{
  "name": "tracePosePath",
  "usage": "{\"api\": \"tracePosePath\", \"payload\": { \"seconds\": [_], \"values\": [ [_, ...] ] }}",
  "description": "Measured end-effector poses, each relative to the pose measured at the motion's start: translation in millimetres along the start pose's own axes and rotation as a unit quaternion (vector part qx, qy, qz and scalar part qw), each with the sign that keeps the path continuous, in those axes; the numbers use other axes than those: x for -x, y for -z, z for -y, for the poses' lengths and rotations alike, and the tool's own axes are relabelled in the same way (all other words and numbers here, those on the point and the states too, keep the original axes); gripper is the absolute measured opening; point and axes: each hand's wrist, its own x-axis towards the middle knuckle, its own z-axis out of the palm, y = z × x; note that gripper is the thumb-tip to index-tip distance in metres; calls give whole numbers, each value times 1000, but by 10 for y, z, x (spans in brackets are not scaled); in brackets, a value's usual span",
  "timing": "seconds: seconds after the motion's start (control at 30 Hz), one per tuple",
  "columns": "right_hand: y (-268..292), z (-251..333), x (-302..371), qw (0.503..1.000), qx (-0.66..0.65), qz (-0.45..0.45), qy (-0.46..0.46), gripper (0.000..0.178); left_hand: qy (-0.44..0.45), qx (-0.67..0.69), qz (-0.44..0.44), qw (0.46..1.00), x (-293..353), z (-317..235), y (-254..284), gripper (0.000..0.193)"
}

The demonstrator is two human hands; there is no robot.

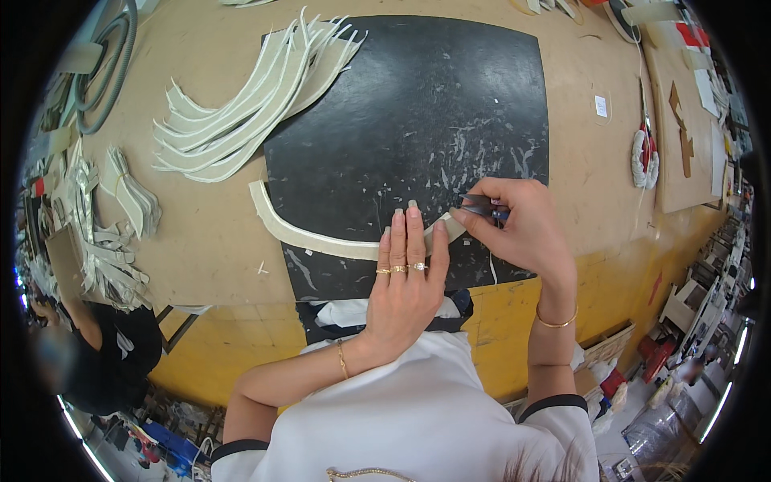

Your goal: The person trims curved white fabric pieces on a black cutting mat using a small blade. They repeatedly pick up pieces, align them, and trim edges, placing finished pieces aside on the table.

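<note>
A curved cream strip with a white edge lies across the lower part of a black cutting mat. My left hand rests flat on the strip near its right end, fingers stretched out and pressing it to the mat. In my right hand is a pair of small dark thread snips, its pointed blades at the strip's right end. The fingers hide most of the snips' handles. Small white scraps dot the mat around the strip.
A fanned pile of similar curved strips overlaps the mat's upper left. Further left lie a smaller bundle of pieces and a heap of pale offcuts. Scissors with white-wrapped handles lie at right. Another person is at lower left.
</note>
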Motion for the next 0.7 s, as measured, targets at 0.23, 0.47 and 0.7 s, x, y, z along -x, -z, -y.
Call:
{"api": "tracePosePath", "payload": {
  "seconds": [0.23, 0.47, 0.7],
  "values": [
    [7, -24, 5, 1000, 1, 6, 14, 16, 9, -24, 9, 1000, 0, -41, -25, 41],
    [-19, -15, 18, 999, 27, -13, 40, 15, 9, -38, 8, 999, -27, -54, -19, 41],
    [7, 87, 49, 989, 109, -49, 89, 15, -7, 2, 12, 1000, -80, -36, -19, 38]
  ]
}}
